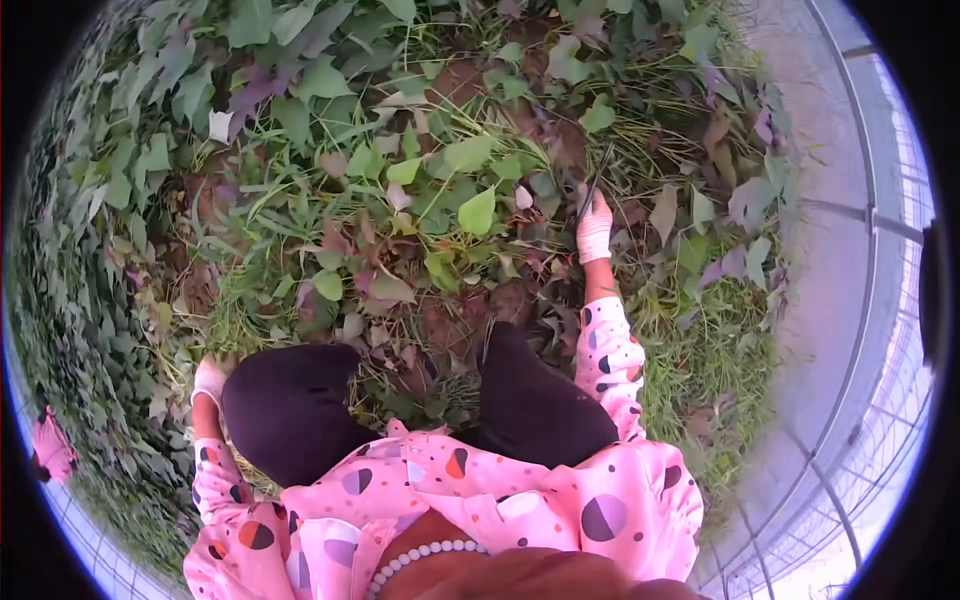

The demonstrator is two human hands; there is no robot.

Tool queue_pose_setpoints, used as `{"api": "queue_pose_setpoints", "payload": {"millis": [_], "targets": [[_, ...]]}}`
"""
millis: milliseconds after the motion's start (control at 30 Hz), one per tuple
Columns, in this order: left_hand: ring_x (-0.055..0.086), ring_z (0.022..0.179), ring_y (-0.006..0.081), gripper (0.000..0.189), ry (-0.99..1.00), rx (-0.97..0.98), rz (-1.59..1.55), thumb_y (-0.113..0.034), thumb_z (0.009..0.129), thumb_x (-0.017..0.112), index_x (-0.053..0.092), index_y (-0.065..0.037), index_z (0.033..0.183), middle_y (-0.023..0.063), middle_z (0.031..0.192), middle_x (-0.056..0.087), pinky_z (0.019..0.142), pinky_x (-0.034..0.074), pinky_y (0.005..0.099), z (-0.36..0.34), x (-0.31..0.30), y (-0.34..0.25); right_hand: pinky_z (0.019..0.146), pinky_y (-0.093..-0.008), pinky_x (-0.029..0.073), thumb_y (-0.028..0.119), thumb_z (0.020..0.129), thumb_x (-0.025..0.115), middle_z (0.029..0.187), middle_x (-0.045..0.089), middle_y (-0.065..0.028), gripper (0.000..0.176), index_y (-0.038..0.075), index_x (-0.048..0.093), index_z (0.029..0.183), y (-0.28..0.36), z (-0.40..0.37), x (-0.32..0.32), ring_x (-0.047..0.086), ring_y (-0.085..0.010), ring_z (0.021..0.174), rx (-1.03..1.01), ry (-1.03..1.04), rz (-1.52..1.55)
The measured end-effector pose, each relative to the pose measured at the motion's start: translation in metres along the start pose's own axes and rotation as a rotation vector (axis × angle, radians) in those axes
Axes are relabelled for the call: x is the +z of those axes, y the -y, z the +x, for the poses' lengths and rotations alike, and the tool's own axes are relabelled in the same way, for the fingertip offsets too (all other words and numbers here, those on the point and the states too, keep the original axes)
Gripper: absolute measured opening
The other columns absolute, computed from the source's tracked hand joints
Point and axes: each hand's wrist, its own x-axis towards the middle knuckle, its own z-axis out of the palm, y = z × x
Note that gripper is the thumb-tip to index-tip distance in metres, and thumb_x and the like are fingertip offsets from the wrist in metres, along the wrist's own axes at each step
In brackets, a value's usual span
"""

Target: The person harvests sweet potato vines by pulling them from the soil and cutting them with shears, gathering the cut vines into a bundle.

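Note:
My right hand [594,228], in a pale glove, is closed round a hand tool with a thin dark blade [596,182]. The blade points forward into the grass and stems; the tool's exact kind is hard to make out. My left hand [208,380], also in a pale glove, is low beside my left knee, against a tuft of green grass [235,325]. Its fingers are hidden, so whether it grips the grass does not show. Between my hands grow broad-leaved vines, including a bright green leaf [477,212], mixed with weeds.
My dark-trousered knees [290,410] are bent in front of me over brown soil [450,325]. Dense leafy vines [90,270] spread to the left. On the right stands a pale sheet wall with a metal frame [872,220]. A person in pink [52,445] is at the far left.

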Motion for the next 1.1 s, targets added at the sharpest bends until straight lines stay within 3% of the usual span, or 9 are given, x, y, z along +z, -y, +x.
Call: {"api": "queue_pose_setpoints", "payload": {"millis": [167, 300, 500, 567, 667, 733, 800, 867, 1100], "targets": [[0.065, 0.093, 0.0336, 0.033, 0.087, 0.271, 0.243, -0.024, 0.082, 0.064, 0.065, -0.003, 0.108, 0.0209, 0.096, 0.067, 0.083, 0.051, 0.0356, -0.062, -0.125, -0.171, 0.057, -0.0201, 0.039, 0.025, 0.098, 0.050, 0.082, 0.061, 0.0028, 0.027, 0.003, 0.064, 0.106, -0.021, 0.007, -0.020, 0.047, -0.0029, 0.067, -0.022, -0.040, 0.246], [0.064, 0.085, 0.0328, 0.019, -0.286, 0.840, 0.175, -0.017, 0.084, 0.060, 0.067, -0.005, 0.097, 0.0144, 0.090, 0.067, 0.076, 0.051, 0.0384, -0.052, -0.165, -0.361, 0.055, -0.0209, 0.041, 0.032, 0.097, 0.053, 0.076, 0.063, 0.0010, 0.027, 0.007, 0.064, 0.098, -0.028, 0.020, -0.024, 0.051, -0.0062, 0.060, 0.128, -0.095, 0.416], [0.062, 0.088, 0.0320, 0.019, -0.063, 1.853, 0.126, -0.015, 0.083, 0.057, 0.063, -0.007, 0.100, 0.0114, 0.095, 0.064, 0.079, 0.050, 0.0395, -0.022, -0.067, -0.636, 0.058, -0.0248, 0.040, 0.042, 0.095, 0.055, 0.072, 0.058, 0.0021, 0.038, 0.004, 0.063, 0.094, 0.005, -0.006, -0.010, 0.049, -0.0078, 0.063, 0.170, -0.023, 0.329], [0.052, 0.114, 0.0306, 0.028, -0.218, 1.963, 0.436, -0.010, 0.080, 0.059, 0.061, -0.008, 0.108, 0.0122, 0.122, 0.057, 0.096, 0.043, 0.0409, -0.015, -0.028, -0.715, 0.059, -0.0247, 0.040, 0.040, 0.095, 0.054, 0.071, 0.057, 0.0017, 0.038, 0.003, 0.063, 0.095, -0.005, -0.001, -0.009, 0.047, -0.0081, 0.064, 0.133, -0.017, 0.222], [0.043, 0.125, 0.0325, 0.040, -0.730, 1.706, 0.694, -0.012, 0.079, 0.059, 0.056, -0.011, 0.119, 0.0126, 0.130, 0.051, 0.104, 0.036, 0.0438, 0.024, -0.009, -0.781, 0.059, -0.0250, 0.040, 0.039, 0.095, 0.054, 0.071, 0.057, 0.0008, 0.039, 0.002, 0.063, 0.096, -0.001, 0.000, -0.013, 0.046, -0.0084, 0.064, 0.169, -0.018, 0.269], [0.043, 0.128, 0.0312, 0.054, -0.700, 1.235, 0.548, -0.014, 0.077, 0.059, 0.048, -0.013, 0.130, 0.0119, 0.137, 0.047, 0.104, 0.036, 0.0449, 0.127, 0.010, -0.796, 0.059, -0.0254, 0.040, 0.039, 0.096, 0.053, 0.072, 0.057, 0.0000, 0.039, 0.001, 0.063, 0.097, -0.001, -0.004, -0.015, 0.045, -0.0087, 0.064, 0.215, -0.022, 0.306], [0.044, 0.127, 0.0309, 0.065, -0.260, 1.129, 0.648, -0.016, 0.076, 0.059, 0.041, -0.014, 0.138, 0.0107, 0.144, 0.040, 0.104, 0.037, 0.0443, 0.114, -0.040, -0.769, 0.057, -0.0227, 0.039, 0.036, 0.096, 0.053, 0.073, 0.061, 0.0001, 0.037, 0.001, 0.065, 0.102, -0.007, 0.005, -0.018, 0.048, -0.0064, 0.063, 0.091, -0.006, 0.184], [0.046, 0.126, 0.0314, 0.070, -0.318, 1.330, 0.526, -0.015, 0.075, 0.059, 0.037, -0.015, 0.141, 0.0098, 0.147, 0.037, 0.104, 0.037, 0.0431, 0.138, -0.036, -0.748, 0.057, -0.0224, 0.040, 0.038, 0.096, 0.052, 0.074, 0.063, -0.0019, 0.038, 0.002, 0.065, 0.099, -0.025, 0.020, -0.013, 0.050, -0.0064, 0.062, -0.102, -0.068, 0.082], [0.062, 0.089, 0.0301, 0.018, -0.582, 1.589, -0.058, -0.017, 0.081, 0.057, 0.069, -0.013, 0.093, 0.0088, 0.093, 0.067, 0.080, 0.050, 0.0402, 0.072, -0.042, -0.758, 0.050, -0.0327, 0.042, 0.056, 0.087, 0.054, 0.061, 0.060, -0.0060, 0.055, 0.003, 0.067, 0.082, 0.049, 0.061, -0.003, 0.052, -0.0185, 0.046, 0.513, 0.242, 0.339]]}}
